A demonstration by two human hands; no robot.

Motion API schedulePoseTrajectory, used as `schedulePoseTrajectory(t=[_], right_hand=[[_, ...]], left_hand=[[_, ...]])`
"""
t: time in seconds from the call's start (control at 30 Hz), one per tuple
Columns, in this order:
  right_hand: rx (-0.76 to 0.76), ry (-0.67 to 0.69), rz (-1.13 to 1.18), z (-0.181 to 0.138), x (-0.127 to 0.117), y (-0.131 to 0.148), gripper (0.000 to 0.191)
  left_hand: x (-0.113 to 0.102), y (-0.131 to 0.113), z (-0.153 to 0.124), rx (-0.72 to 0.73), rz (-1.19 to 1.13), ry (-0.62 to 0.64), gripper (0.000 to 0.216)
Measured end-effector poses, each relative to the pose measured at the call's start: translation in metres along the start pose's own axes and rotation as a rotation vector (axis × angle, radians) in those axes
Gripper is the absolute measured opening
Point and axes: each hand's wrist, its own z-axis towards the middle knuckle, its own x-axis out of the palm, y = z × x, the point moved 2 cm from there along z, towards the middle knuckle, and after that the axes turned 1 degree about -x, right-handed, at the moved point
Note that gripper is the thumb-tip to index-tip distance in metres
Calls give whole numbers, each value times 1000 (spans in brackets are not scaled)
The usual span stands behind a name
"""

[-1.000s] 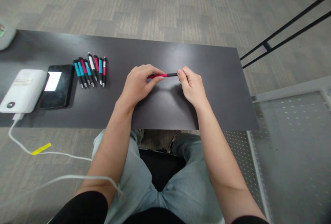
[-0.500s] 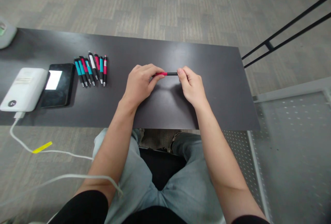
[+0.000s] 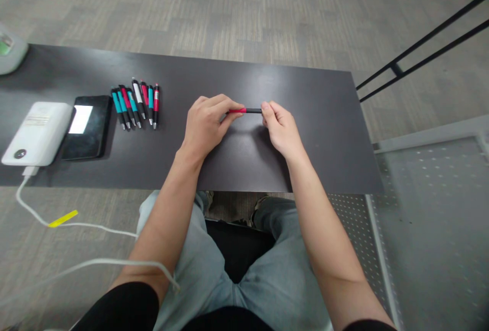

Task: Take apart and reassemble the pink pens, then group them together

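A red and black pen (image 3: pixel 247 111) is held level just above the dark table (image 3: pixel 328 142), between both hands. My left hand (image 3: pixel 206 122) is closed on its red end, fingers curled round it. My right hand (image 3: pixel 279 127) pinches the black end with thumb and fingers. Only a short middle stretch of the pen shows between the fingertips. A row of several pens (image 3: pixel 136 104), teal, red and white with black grips, lies to the left of my left hand.
A black phone (image 3: pixel 87 126) with a lit screen lies left of the pens, beside a white power bank (image 3: pixel 36 133) with a white cable (image 3: pixel 57 221) hanging off the near edge. A white object (image 3: pixel 9 48) sits at the far left corner. Black rails (image 3: pixel 420 48) stand right.
The visible stretch of pen between the hands has become shorter, with less red showing. Both hands stay in nearly the same spot above the table.
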Motion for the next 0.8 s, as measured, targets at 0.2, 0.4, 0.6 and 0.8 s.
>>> schedulePoseTrajectory(t=[0.2,0.4,0.6,0.8], right_hand=[[-22,-25,-10,-1,-6,6,77],[-48,-31,-55,-3,-12,9,75],[-34,-38,-44,-3,-9,9,73],[-28,-1,45,-1,-15,11,59]], left_hand=[[1,2,1,-11,-40,9,23],[6,6,2,-28,-96,49,29],[2,1,2,-13,-107,42,20],[3,0,4,-6,-135,54,14]])
